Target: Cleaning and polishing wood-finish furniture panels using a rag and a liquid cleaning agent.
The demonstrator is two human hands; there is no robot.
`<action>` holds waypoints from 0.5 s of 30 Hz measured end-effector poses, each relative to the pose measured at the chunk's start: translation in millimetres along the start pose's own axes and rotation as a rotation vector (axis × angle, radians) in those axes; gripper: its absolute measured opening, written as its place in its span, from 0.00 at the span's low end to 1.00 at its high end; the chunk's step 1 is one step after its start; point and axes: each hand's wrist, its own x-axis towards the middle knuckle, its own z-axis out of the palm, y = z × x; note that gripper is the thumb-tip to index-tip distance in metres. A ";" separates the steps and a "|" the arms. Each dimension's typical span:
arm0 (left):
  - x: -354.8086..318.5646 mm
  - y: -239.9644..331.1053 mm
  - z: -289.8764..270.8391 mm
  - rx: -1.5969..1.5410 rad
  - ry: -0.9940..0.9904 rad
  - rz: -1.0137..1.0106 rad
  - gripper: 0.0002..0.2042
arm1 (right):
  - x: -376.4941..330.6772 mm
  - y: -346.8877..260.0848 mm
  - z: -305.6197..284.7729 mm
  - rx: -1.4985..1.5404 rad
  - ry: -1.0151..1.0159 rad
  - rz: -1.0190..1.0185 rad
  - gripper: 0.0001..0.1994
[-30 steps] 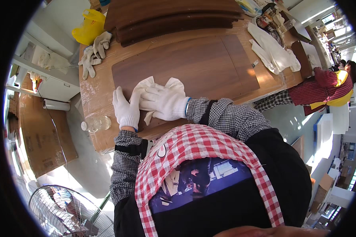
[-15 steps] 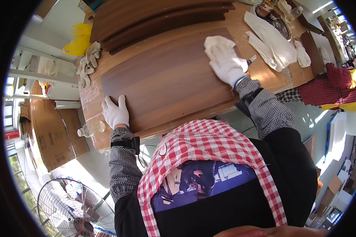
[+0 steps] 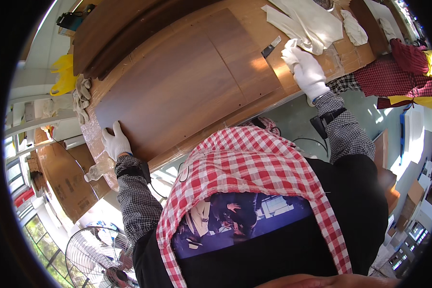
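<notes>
A dark brown wooden panel (image 3: 177,81) lies flat on the cardboard-covered table, with a thin straight line across its right part and small holes along its edges. My left hand (image 3: 115,142), in a white knit glove, rests at the panel's near left corner with thumb and fingers apart. Past the panel's right end is my right hand (image 3: 309,74), gloved too, its fingers closed on a crumpled white cloth (image 3: 291,52). Between that cloth and the panel's far right corner lies a utility knife (image 3: 271,47). Larger white cloths (image 3: 305,24) spread just beyond my right hand.
Stacked brown panels (image 3: 125,31) stand along the far side. Grey work gloves (image 3: 81,96) and a yellow plastic bag (image 3: 64,74) are at the left edge, a clear plastic bottle (image 3: 100,170) near my left forearm. A co-worker's sleeve (image 3: 379,77) is at the right; a fan (image 3: 101,257) stands lower left.
My right hand has swept right with the cloth, off the panel's right end, uncovering the line and the knife. My left hand stays at the corner. The whole view has turned and shifted a little.
</notes>
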 end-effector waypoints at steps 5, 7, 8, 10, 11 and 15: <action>1.5 -1.0 -1.3 -0.006 -0.023 -0.011 0.43 | 33.5 32.2 -10.9 -0.171 0.049 -0.049 0.25; 1.1 -2.3 -1.1 -0.013 -0.011 0.002 0.42 | 50.0 25.7 -17.2 -0.277 -0.087 -0.037 0.26; 0.0 -3.4 -1.3 -0.023 -0.008 0.007 0.42 | 52.1 20.0 -23.7 -0.367 -0.221 -0.032 0.28; -4.6 -1.8 -1.0 0.036 0.014 0.045 0.40 | 59.7 8.4 -33.1 -0.271 -0.258 0.017 0.29; -8.2 -0.2 -1.2 0.102 0.034 0.078 0.39 | 64.7 4.4 -38.5 -0.131 -0.202 0.032 0.29; -33.0 18.2 -0.5 0.174 -0.008 0.248 0.36 | 103.5 14.1 -65.4 0.050 0.030 0.010 0.29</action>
